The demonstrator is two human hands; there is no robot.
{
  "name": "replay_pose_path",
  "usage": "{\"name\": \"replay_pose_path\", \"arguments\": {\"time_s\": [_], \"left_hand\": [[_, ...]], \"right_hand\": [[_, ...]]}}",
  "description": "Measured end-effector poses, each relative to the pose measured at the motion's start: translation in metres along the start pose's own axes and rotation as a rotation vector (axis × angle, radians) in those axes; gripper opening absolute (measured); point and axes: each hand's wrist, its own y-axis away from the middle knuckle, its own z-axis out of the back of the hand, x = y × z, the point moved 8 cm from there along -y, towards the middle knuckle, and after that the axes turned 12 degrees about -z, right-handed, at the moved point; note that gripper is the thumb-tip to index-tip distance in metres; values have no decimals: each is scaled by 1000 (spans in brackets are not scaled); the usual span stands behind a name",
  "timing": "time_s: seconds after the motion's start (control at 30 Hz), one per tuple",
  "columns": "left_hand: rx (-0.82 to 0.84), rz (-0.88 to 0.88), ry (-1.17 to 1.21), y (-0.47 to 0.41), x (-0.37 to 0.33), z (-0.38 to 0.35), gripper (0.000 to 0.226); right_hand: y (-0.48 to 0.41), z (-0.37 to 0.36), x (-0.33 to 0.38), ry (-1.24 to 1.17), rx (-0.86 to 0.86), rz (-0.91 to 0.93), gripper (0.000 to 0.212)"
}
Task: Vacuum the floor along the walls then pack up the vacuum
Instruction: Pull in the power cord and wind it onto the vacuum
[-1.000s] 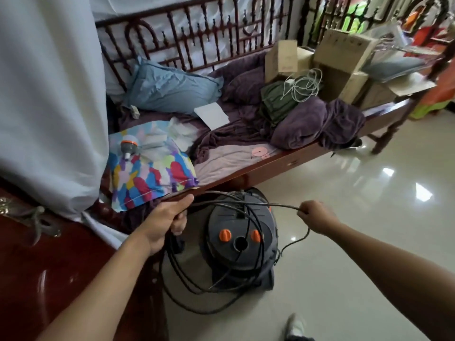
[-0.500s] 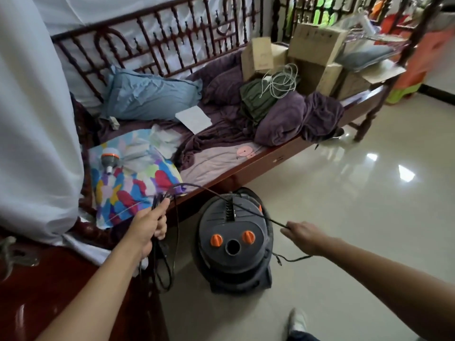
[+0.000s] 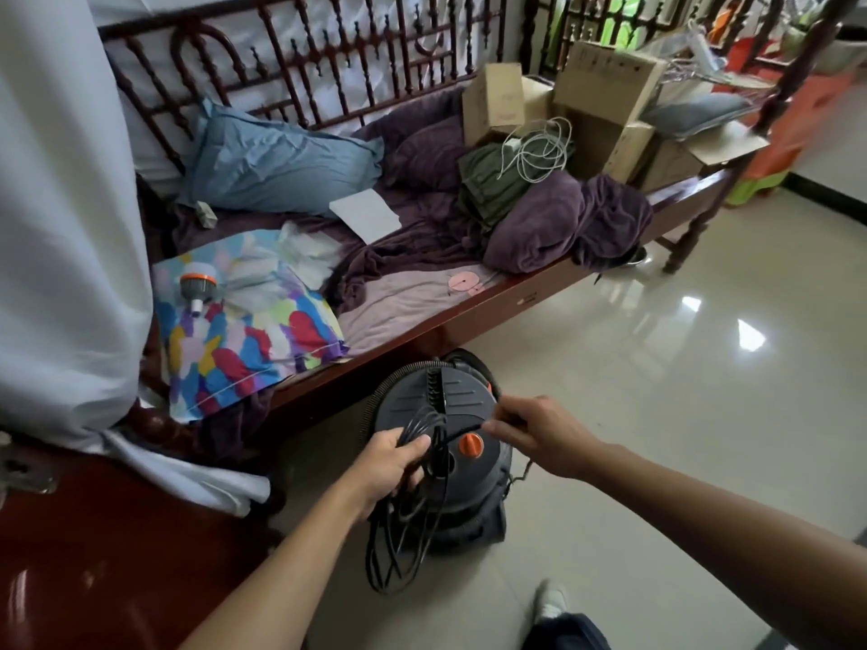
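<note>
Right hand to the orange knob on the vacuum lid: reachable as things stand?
Probably yes: the right hand is just beside the orange knob, nothing between them. But it pinches the black cord that crosses the vacuum lid there, so it would likely need to let go first.

My left hand (image 3: 387, 466) holds loops of black cord (image 3: 399, 551) over the grey vacuum (image 3: 462, 401). My right hand (image 3: 546, 438) pinches the cord. The vacuum sits beside the bed (image 3: 511, 300).

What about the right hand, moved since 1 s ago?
Yes. The right hand has come in leftward: it was out right of the vacuum, now over its top by the orange knob, nearer the left hand gripping the cord.
</note>
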Motion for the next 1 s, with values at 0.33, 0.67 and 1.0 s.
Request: {"name": "replay_pose_path", "arguments": {"time_s": [0.33, 0.67, 1.0], "left_hand": [[147, 3, 26, -35, 0, -21, 20], [-62, 129, -61, -117, 3, -21, 20], [290, 344, 318, -141, 1, -70, 24]], "right_hand": [[-32, -34, -183, -63, 51, -556, 31], [-117, -65, -139, 62, 200, -74, 50], [-144, -54, -173, 113, 352, -99, 80]]}}
